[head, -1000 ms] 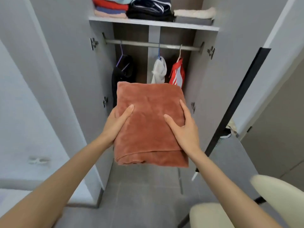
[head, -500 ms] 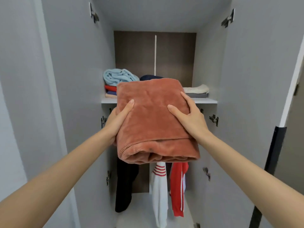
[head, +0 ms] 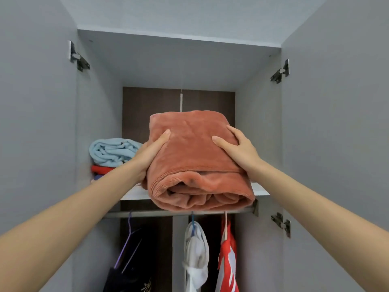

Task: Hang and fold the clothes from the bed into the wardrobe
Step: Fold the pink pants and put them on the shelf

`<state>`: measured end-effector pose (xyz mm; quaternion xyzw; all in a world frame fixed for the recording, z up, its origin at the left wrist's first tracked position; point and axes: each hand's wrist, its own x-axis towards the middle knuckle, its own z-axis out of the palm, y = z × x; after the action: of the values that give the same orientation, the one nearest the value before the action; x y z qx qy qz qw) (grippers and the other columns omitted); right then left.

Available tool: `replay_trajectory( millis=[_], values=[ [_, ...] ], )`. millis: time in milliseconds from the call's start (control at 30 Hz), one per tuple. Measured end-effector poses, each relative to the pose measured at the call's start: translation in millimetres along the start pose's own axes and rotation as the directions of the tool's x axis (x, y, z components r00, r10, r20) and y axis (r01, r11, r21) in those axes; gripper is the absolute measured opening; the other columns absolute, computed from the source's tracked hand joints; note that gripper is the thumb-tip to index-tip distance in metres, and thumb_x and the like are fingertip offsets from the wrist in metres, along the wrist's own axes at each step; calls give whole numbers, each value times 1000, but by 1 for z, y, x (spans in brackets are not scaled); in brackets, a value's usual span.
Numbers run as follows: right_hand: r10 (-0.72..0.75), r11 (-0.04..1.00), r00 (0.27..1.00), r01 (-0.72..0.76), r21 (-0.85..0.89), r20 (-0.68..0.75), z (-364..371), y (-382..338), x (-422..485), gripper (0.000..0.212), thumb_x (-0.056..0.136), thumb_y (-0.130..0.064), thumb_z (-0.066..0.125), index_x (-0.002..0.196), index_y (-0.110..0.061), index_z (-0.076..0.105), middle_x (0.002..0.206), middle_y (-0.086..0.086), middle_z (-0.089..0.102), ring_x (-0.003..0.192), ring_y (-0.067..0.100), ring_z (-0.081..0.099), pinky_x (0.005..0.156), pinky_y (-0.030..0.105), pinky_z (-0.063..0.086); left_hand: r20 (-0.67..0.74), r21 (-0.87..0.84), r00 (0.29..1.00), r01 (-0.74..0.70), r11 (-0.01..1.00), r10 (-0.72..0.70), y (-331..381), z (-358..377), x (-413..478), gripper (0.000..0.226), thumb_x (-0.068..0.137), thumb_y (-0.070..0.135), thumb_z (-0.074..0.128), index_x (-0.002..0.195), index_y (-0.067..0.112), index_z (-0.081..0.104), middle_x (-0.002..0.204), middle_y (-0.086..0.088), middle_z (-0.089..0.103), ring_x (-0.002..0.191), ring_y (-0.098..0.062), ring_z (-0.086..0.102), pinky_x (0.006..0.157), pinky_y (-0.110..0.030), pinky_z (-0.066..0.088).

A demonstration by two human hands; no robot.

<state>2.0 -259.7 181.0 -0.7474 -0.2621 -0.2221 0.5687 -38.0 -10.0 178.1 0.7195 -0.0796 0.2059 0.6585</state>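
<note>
Folded rust blanket [head: 195, 157] at front edge of shelf [head: 261, 189]; whether it rests there, cannot tell. Left hand [head: 151, 152] and right hand [head: 237, 146] grip its sides, thumbs on top. Folded stack [head: 113, 151] on shelf's left end. Hung garments [head: 195, 256] below shelf. Judged well along: blanket wants pushing in; bed unseen.
</note>
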Motion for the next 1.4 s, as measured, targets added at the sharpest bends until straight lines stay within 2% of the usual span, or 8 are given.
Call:
replay_trajectory(
  millis=[333, 500, 833, 900, 1000, 1167, 1267, 1400],
  values=[
    [72, 990, 996, -77, 115, 54, 37, 60, 172, 74, 78, -54, 71, 144, -36, 41, 147, -3, 43, 129, 21, 46, 111, 41, 38, -7, 36, 999, 45, 998, -45, -7, -16, 174, 97, 60, 74, 65, 135, 14, 51, 132, -16, 57, 120, -31, 57, 109, -44, 39],
    [84, 987, 996, -89, 134, 43, 69, 84, 231, 71, 81, -52, 69, 144, -34, 42, 148, -1, 43, 130, 24, 46, 111, 43, 38, 23, 37, 998, 63, 997, -64, -21, -37, 245, 85, 75, 70, 55, 135, 11, 50, 129, -19, 58, 120, -33, 56, 109, -45, 39],
    [102, 990, 995, -104, 97, 20, 146, 118, 334, 63, 86, -48, 65, 143, -28, 46, 147, 1, 45, 132, 25, 46, 113, 40, 35, 28, 232, 981, 178, 956, -190, -45, -99, 357, 75, 87, 69, 42, 131, 10, 53, 127, -19, 59, 117, -32, 56, 106, -44, 41],
    [81, 997, 996, -80, -21, 46, 165, 132, 340, 56, 92, -43, 58, 144, -25, 45, 150, 2, 42, 136, 24, 41, 116, 36, 30, -118, 471, 985, 166, 866, -124, -60, -107, 371, 73, 92, 61, 43, 139, 6, 46, 137, -18, 52, 123, -32, 52, 107, -43, 40],
    [67, 940, 990, -20, -341, 126, 186, 147, 342, 46, 101, -39, 39, 146, -30, 41, 154, 1, 37, 141, 25, 32, 117, 40, 23, -230, 824, 970, 155, 545, 72, -64, -108, 381, 71, 94, 54, 47, 149, 13, 30, 148, -15, 41, 132, -34, 43, 107, -40, 38],
    [-124, 835, 981, 185, -518, 149, 193, 136, 340, 41, 99, -41, 34, 139, -43, 45, 147, -8, 45, 134, 27, 42, 110, 46, 34, -33, 941, 935, -90, 326, 353, -41, -68, 387, 47, 93, 48, 45, 138, 36, 43, 137, -5, 55, 124, -32, 51, 100, -40, 42],
    [-140, 792, 976, 211, -572, 167, 198, 133, 338, 40, 100, -38, 33, 137, -39, 49, 144, -6, 50, 130, 28, 45, 107, 45, 38, 26, 977, 952, -89, 193, 305, -55, -49, 393, 39, 95, 36, 40, 132, 34, 52, 135, -5, 56, 122, -32, 52, 98, -37, 42],
    [-54, 759, 985, 146, -634, 162, 201, 143, 339, 42, 101, -38, 29, 136, -36, 51, 142, 0, 52, 127, 31, 47, 105, 43, 40, 30, 973, 995, -50, 224, 91, -70, -57, 415, 40, 100, 29, 34, 134, 27, 53, 145, 0, 48, 131, -28, 44, 104, -32, 36]
  ],
)
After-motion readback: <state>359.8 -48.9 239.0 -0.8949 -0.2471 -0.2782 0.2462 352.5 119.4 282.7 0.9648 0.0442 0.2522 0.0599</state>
